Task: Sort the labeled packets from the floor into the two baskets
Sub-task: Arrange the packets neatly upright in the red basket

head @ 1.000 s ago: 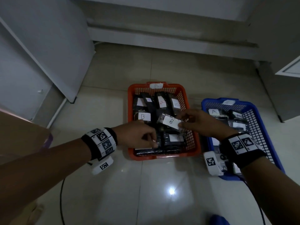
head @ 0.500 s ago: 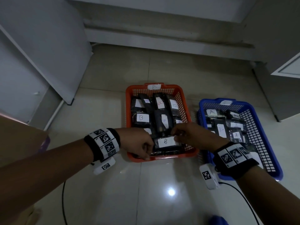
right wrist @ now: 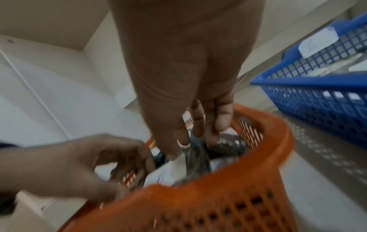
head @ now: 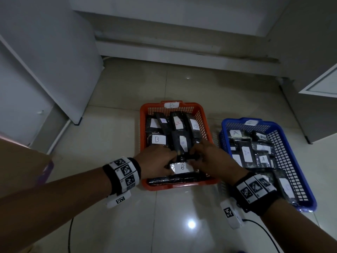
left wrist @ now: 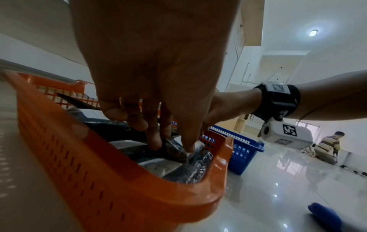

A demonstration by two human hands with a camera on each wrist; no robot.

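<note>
An orange basket [head: 178,186] marked B holds several black packets with white B labels. To its right, a blue basket [head: 269,125] marked A holds several A packets. One B packet [head: 182,168] lies at the orange basket's near end, on top of the others. My left hand [head: 164,160] pinches its left end and my right hand [head: 202,157] pinches its right end. In the left wrist view the left hand [left wrist: 170,144] points down with the wrapper between its fingertips. In the right wrist view the right hand [right wrist: 188,141] nips the wrapper inside the orange basket [right wrist: 218,196].
A white cabinet door [head: 54,70] stands at the left, and a step [head: 182,52] runs along the back wall. Another cabinet [head: 319,88] is at the right. A brown box [head: 18,167] sits at my left. A cable [head: 264,232] trails on the glossy tiles. A person [left wrist: 327,146] sits far off.
Both hands brought the B packet from above the orange basket's middle down to its near end, where it now lies on the other packets.
</note>
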